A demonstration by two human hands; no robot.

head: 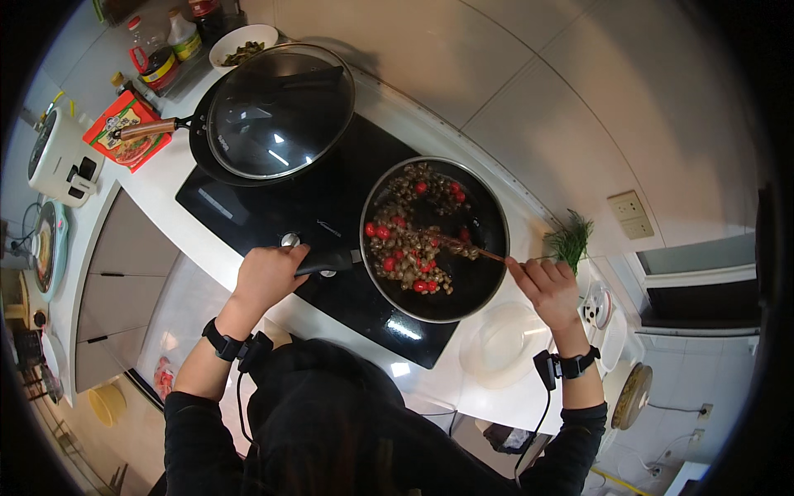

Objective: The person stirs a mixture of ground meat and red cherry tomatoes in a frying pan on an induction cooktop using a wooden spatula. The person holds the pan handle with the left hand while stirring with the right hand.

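Note:
My left hand [267, 276] is closed around the black handle [329, 263] of a frying pan [481, 279], which rests on the right part of a black glass cooktop [248, 217]. In the pan lie many small brown shell-like pieces [409, 239], perhaps snails, mixed with round red peppers or tomatoes [383, 232]. From the right, my right hand [549, 288] grips a thin wooden utensil [490, 255]. It crosses the pan's rim, and its far end is among the food, where its shape is partly hidden.
A wok [198, 146] with a glass lid [279, 118] occupies the cooktop's far left. Behind it are a white bowl of food [263, 37] and sauce bottles [158, 62]. A red packet [136, 152] lies under the wok's handle. Green herbs [570, 245] and a translucent dish [499, 347] are at right.

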